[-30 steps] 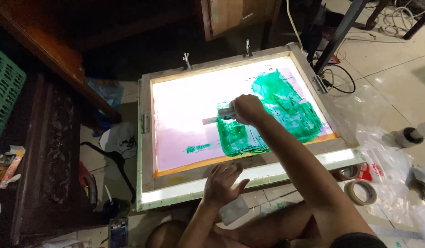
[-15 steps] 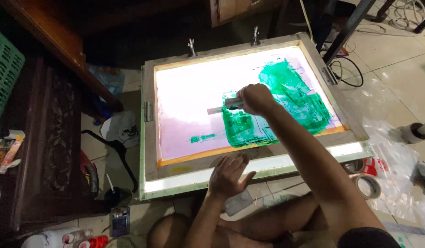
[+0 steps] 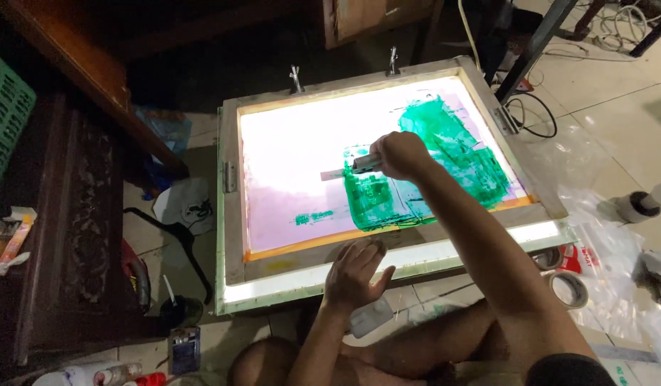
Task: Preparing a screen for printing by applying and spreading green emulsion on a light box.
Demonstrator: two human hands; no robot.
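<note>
Green emulsion [image 3: 445, 154] covered the right part of a backlit printing screen [image 3: 295, 164], spread in broad, uneven strokes over the glowing white and pale pink mesh. The screen sat in a wooden frame [image 3: 230, 214] that lay flat on a light box [image 3: 488, 246], which showed as a bright strip along the near edge. Two metal clamps [image 3: 296, 77] stood at the far rail of the frame.

The right hand [image 3: 400, 154] reached over the middle of the mesh, its fingers wrapped tight around the handle of a flat scraper [image 3: 348, 168]. The blade pointed left and rested on the mesh at the left edge of the green patch. A small separate green smear [image 3: 315, 216] lay further left, near the frame's near rail.

The left hand [image 3: 353, 275] rested palm down on the near edge of the frame and light box, its fingers spread open and holding nothing.

The person sat on the tiled floor [image 3: 616, 121] with bare knees showing below the frame. A roll of tape [image 3: 568, 287] lay on the floor to the right, beside crumpled clear plastic [image 3: 605, 246]. Dark carved wooden furniture [image 3: 80, 214] stood to the left, with a green plastic crate [image 3: 5, 118] behind it, and cables [image 3: 530, 114] trailed past the far right corner.
</note>
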